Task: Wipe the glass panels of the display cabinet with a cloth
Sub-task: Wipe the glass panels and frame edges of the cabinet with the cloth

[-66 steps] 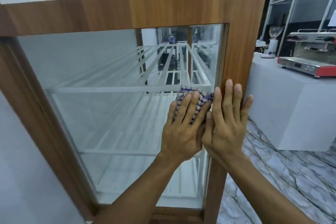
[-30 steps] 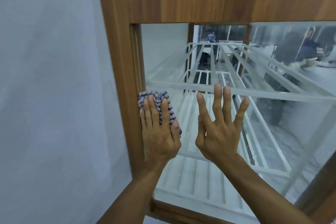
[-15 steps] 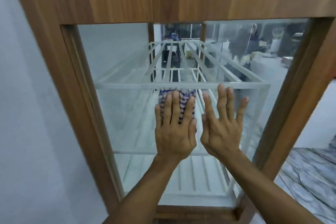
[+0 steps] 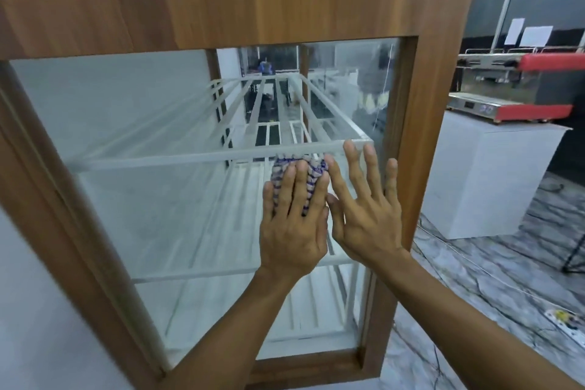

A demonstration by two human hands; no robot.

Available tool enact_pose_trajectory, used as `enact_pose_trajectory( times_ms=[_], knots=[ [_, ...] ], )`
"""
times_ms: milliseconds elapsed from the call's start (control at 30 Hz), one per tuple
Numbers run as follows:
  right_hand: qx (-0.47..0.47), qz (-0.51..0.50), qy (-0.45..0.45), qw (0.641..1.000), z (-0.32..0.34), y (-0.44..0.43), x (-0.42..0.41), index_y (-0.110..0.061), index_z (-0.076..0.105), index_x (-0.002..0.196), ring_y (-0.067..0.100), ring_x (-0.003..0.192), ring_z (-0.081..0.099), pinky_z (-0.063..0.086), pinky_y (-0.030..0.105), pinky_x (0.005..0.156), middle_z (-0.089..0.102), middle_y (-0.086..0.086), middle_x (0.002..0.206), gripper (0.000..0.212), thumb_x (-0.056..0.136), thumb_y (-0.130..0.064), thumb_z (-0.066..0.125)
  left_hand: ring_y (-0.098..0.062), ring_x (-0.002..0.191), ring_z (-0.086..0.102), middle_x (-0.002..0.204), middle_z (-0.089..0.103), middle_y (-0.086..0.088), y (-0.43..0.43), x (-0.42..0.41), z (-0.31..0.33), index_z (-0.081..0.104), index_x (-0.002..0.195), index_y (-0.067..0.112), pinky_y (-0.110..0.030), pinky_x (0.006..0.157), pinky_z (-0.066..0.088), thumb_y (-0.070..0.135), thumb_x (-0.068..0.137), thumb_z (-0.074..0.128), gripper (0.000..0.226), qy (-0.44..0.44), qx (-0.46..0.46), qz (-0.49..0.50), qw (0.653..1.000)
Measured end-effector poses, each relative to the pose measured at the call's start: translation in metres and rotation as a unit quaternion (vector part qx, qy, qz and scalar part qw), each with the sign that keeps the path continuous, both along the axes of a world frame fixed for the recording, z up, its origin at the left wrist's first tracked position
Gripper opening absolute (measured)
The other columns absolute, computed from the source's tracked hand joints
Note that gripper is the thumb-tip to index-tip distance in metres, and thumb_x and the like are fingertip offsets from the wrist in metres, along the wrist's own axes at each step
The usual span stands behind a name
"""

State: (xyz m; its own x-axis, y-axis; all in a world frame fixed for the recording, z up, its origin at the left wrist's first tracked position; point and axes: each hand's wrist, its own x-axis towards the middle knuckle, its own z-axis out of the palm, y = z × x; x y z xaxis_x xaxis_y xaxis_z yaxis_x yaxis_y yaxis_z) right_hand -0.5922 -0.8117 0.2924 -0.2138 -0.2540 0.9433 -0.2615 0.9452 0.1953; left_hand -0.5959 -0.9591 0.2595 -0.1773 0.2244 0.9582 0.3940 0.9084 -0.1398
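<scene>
We log left hand (image 4: 291,218) flat, pressing the blue-striped fabric cloth (image 4: 311,168) on the clear glass panel (image 4: 142,123) to wipe; right hand (image 4: 368,212) splayed, empty, seemingly bracing alongside.

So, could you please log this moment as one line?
phase: wiping | left hand: presses cloth on glass panel | right hand: open, beside left

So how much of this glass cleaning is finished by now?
Nothing looks plainly finished; the glass panel shows no clearer patch. In hand: the left hand presses a striped cloth flat against the panel near its right wooden frame, the right hand spread beside it. Left, probably: the lower glass and the other panels.
</scene>
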Motion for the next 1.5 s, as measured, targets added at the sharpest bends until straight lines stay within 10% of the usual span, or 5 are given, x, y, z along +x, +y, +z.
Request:
enact_pose_trajectory(
  times_ms=[333,567,933,1500],
  knots=[
    [-0.105,0.074,0.061,0.99,0.0,0.043,-0.009,0.005,0.023,0.155,0.027,0.158,0.006,0.016,0.058,0.125,0.005,0.01,0.17,0.054,0.106,-0.017,0.033,-0.027,0.16,0.003,0.167,0.019,-0.018,0.058,-0.006,0.028,0.023,0.16,0.017,-0.052,0.129,0.007,0.032,0.109,0.036,0.055,0.017,0.031,0.015,0.999],
    [-0.044,0.164,0.048,0.984,-0.013,0.082,-0.015,-0.011,0.015,0.162,0.025,0.158,0.008,0.021,0.059,0.124,0.005,0.002,0.171,0.057,0.108,-0.021,0.031,-0.026,0.16,0.005,0.17,0.007,-0.013,0.091,-0.007,0.014,0.022,0.161,0.014,-0.051,0.129,0.007,0.03,0.107,0.038,0.059,0.014,-0.001,0.013,1.0],
    [-0.141,0.114,0.033,0.983,-0.021,0.04,-0.004,0.008,0.022,0.153,0.026,0.158,0.001,0.002,0.053,0.127,0.001,0.008,0.17,0.057,0.101,-0.013,0.033,-0.026,0.16,0.006,0.173,0.001,-0.01,0.063,-0.006,-0.007,0.017,0.164,0.018,-0.05,0.129,0.007,0.037,0.107,0.04,0.064,0.017,-0.035,0.034,0.999],
    [-0.049,0.127,-0.025,0.99,-0.035,-0.096,-0.001,-0.001,0.024,0.156,0.03,0.158,0.001,-0.004,0.053,0.127,0.016,0.016,0.166,0.059,0.104,-0.027,0.029,-0.027,0.16,0.006,0.174,-0.001,-0.008,-0.084,0.005,-0.024,0.012,0.165,0.023,-0.054,0.128,0.007,0.034,0.106,0.038,0.065,0.005,0.02,0.068,0.998]
  ],
)
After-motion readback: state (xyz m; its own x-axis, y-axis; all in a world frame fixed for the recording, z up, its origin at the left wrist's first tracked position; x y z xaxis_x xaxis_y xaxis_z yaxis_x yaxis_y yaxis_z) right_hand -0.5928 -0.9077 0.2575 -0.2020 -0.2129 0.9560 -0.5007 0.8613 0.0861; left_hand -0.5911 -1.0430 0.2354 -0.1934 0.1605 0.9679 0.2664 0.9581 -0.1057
